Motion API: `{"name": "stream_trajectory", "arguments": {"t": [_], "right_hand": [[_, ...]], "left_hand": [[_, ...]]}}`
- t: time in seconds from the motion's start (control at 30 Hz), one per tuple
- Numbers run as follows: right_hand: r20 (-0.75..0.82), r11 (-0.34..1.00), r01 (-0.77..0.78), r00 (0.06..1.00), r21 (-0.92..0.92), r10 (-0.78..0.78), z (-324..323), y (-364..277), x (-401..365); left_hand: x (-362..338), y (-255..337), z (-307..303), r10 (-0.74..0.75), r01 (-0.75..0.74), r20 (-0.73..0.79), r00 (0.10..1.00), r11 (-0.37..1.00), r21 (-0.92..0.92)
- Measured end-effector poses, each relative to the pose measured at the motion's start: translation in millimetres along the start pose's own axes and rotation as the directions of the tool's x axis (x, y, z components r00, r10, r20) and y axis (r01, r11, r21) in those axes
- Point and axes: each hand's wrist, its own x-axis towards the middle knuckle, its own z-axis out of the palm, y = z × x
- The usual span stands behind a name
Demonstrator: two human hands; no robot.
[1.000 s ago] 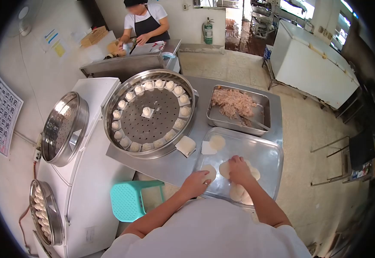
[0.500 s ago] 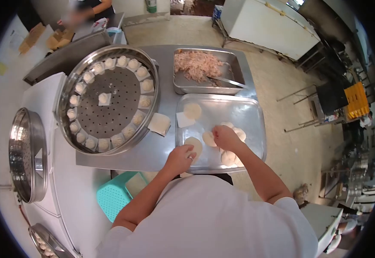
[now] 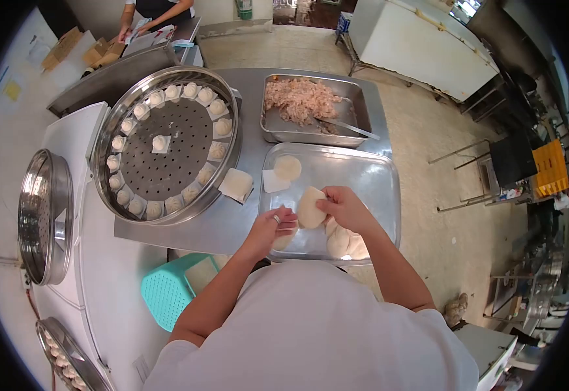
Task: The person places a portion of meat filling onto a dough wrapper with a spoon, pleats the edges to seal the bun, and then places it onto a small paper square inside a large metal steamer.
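Note:
My right hand (image 3: 338, 204) pinches the edge of a flat round dough wrapper (image 3: 311, 208), raised above the metal tray (image 3: 375, 195). My left hand (image 3: 274, 228) is just left of that wrapper, fingers apart and palm turned toward it. Under the left fingers another dough round (image 3: 284, 241) lies on the tray, partly hidden. A pile of dough rounds (image 3: 344, 242) sits below my right hand. Near the tray's upper left, a dough round (image 3: 287, 167) overlaps a white paper square (image 3: 276, 182).
A round steamer (image 3: 232, 153) holds several filled dumplings at the left. Paper squares (image 3: 237, 185) lie beside it. Behind the tray, a deep pan (image 3: 362, 111) holds minced filling (image 3: 300, 99) and a utensil (image 3: 349, 126). A co-worker's hands (image 3: 131, 31) handle something at the upper left.
My right hand has lifted a dough wrapper off the tray and turned it upright. My left hand has opened and come off the dough round beneath it. The whole view has shifted slightly.

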Motion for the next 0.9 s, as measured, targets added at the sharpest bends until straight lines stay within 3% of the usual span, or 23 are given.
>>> {"name": "stream_trajectory", "arguments": {"t": [0.03, 0.07, 0.17, 0.27, 0.37, 0.57, 0.77, 0.9], "right_hand": [[0.066, 0.993, 0.013, 0.998, 0.117, -0.02, 0, -10, -7], [0.127, 0.972, 0.017, 0.991, 0.233, -0.048, -1, -14, -9], [0.165, 0.996, -0.024, 0.986, -0.089, 0.039, -7, 4, 3], [0.168, 0.995, 0.063, 0.985, -0.072, -0.051, -8, 26, 7], [0.132, 1.0, -0.003, 0.991, 0.017, 0.001, -10, 10, -4], [0.057, 0.982, 0.058, 0.996, 0.177, -0.069, -14, 35, -1], [0.059, 0.998, 0.055, 0.997, 0.027, -0.057, -11, 58, 3], [-0.001, 0.92, 0.148, 0.987, -0.362, -0.159, -31, 64, 1]], "left_hand": [[-2, 10, 12, -0.112, 0.134, 0.094, 0.989, 0.952, -0.276], [-5, 18, 22, -0.188, 0.274, 0.214, 0.959, 0.812, -0.515], [-8, 27, 48, -0.07, 0.213, 0.27, 0.96, 0.811, -0.545], [6, -1, 53, 0.013, -0.014, -0.033, 0.999, 0.999, -0.047], [2, 8, 66, 0.057, -0.041, -0.127, 0.99, 0.991, 0.126], [15, -1, 64, 0.06, -0.05, -0.17, 0.984, 0.997, 0.063], [17, 6, 60, 0.004, 0.016, -0.211, 0.977, 0.996, 0.092], [19, 3, 46, 0.04, -0.022, -0.258, 0.965, 0.997, 0.071]]}}
